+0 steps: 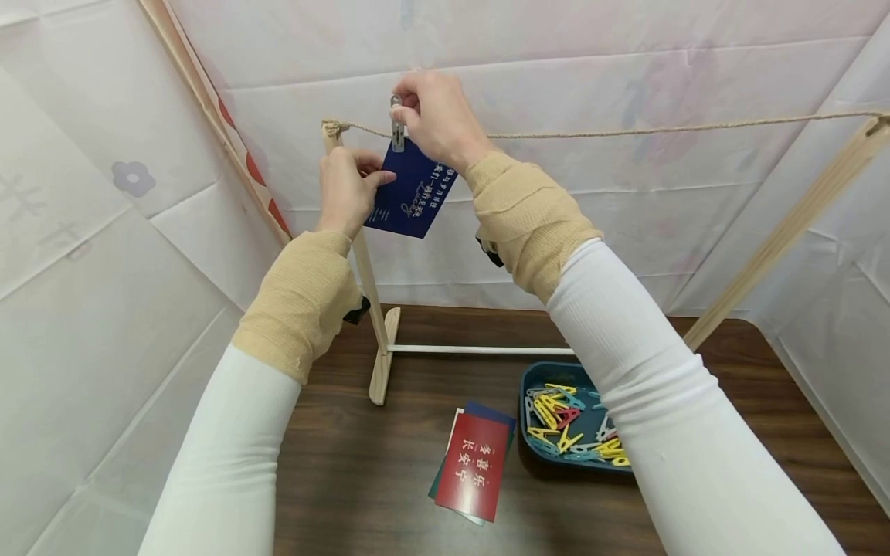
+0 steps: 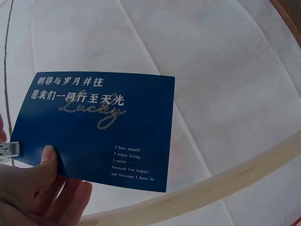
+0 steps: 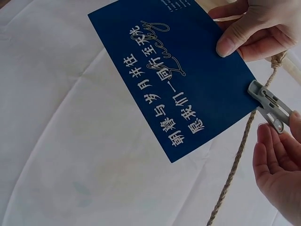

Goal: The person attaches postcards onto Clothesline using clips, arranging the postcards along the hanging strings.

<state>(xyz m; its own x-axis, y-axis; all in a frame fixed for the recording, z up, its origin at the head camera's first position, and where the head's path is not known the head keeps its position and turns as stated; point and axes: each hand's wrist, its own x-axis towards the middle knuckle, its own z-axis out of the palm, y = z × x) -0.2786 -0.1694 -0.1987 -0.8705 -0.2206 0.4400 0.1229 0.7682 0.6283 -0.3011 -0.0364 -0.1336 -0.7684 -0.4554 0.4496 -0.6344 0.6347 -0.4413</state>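
Observation:
A blue card (image 1: pixel 417 189) with white print hangs at the rope (image 1: pixel 556 135), near its left end. My left hand (image 1: pixel 345 189) pinches the card's edge between thumb and fingers, the thumb lying on the printed face in the left wrist view. Up at the rope, my right hand (image 1: pixel 438 112) holds a grey clothespin (image 3: pixel 270 104) by its handle end. The clothespin's tip sits over the card's edge right beside the rope, as the right wrist view shows. In the left wrist view only the clothespin's tip (image 2: pixel 9 149) shows, at the left edge.
The rope spans two wooden posts, the left post (image 1: pixel 368 286) close beside my left hand. Below, a red card (image 1: pixel 474 463) tops a small stack on the brown table (image 1: pixel 334 479). A dark blue basket (image 1: pixel 524 401) with several coloured clothespins stands under my right arm.

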